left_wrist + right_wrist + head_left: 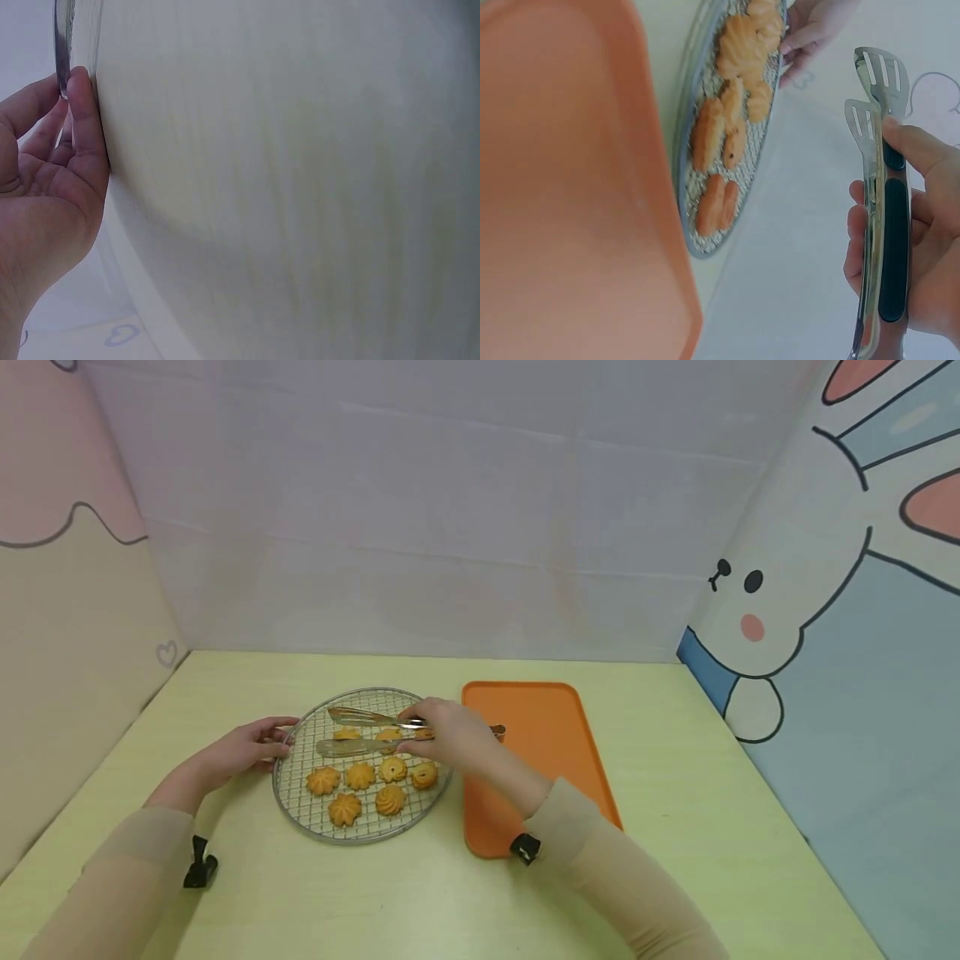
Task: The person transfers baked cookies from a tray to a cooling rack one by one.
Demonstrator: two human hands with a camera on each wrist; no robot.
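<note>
A round wire cooling rack [352, 841] bears several piped golden cookies [345, 810]. My left hand [232, 753] is at its left side, pinching the rim [61, 45] between thumb and fingers in the left wrist view. Above the rack, my right hand [463, 739] grips metal tongs [894, 247] with dark handle inserts and slotted ends. The tongs' two ends are apart and point left over the farther cookies, partly covering them in the head view. In the right wrist view, nothing is between the ends.
Right of the rack lies an orange rectangular tray [528, 710] on the pale table [337, 902]; my right forearm crosses above it. A white wall [420, 527] stands behind, with cartoon-printed panels at both sides.
</note>
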